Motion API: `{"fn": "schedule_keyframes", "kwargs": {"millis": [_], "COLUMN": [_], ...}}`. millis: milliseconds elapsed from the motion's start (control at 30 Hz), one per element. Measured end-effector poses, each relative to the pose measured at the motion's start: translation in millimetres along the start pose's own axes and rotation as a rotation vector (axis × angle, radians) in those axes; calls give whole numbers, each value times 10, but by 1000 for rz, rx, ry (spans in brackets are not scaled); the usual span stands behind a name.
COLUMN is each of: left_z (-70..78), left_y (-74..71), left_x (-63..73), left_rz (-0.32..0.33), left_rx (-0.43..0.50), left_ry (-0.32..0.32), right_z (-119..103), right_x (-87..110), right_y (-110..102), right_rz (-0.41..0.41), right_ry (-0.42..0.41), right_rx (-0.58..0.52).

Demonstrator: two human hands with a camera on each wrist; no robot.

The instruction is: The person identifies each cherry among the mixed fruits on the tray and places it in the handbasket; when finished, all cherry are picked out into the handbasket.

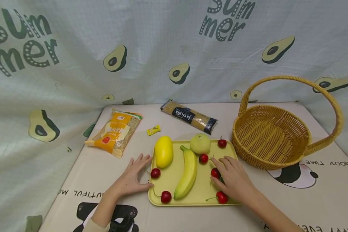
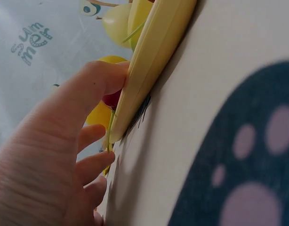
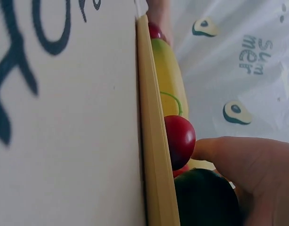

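A shallow yellow tray [image 1: 177,202] holds a banana [image 1: 188,172], a yellow mango [image 1: 163,152], a pale green round fruit [image 1: 200,143] and several cherries. My left hand [image 1: 130,178] is at the tray's left side, fingers spread, thumb touching the rim beside a cherry [image 1: 155,173]. Over the tray's right side, my right hand [image 1: 233,177] has its thumb and forefinger apart, near a cherry [image 1: 216,173]. A dark green rounded thing [image 3: 205,197] lies beneath that hand, mostly hidden from the head view. Another cherry [image 3: 180,141] is close to my right thumb.
A wicker basket [image 1: 271,166] with a tall handle stands right of the tray. Behind lie a packet of spaghetti [image 1: 188,116] and a small yellow wrapped sweet [image 1: 153,130]. An orange bag of grain [image 1: 116,132] is at the back left. A printed cloth hangs behind the table.
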State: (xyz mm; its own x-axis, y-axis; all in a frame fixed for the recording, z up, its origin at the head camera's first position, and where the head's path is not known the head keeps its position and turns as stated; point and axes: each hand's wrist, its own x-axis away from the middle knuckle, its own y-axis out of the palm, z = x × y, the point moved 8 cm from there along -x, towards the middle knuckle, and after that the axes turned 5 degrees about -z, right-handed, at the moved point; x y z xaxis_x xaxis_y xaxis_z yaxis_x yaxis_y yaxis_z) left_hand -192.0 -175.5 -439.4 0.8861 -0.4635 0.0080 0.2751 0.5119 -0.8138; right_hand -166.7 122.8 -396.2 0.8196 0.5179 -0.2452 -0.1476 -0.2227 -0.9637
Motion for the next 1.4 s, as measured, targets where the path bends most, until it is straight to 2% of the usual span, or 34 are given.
{"fn": "schedule_keyframes", "kwargs": {"millis": [233, 567, 800, 1400], "left_z": [-21, -12, -23, -26], "left_y": [13, 23, 31, 33], "left_x": [-12, -4, 8, 14], "left_rz": [-5, 17, 16, 13], "left_rx": [-29, -62, -80, -74], "left_ry": [-14, 25, 13, 5], "right_z": [-11, -12, -27, -92], "right_x": [15, 16, 8, -2], "right_y": [7, 32, 38, -74], "right_rz": [19, -25, -30, 74], "right_ry": [-30, -18, -24, -85], "right_rx": [18, 33, 36, 17]}}
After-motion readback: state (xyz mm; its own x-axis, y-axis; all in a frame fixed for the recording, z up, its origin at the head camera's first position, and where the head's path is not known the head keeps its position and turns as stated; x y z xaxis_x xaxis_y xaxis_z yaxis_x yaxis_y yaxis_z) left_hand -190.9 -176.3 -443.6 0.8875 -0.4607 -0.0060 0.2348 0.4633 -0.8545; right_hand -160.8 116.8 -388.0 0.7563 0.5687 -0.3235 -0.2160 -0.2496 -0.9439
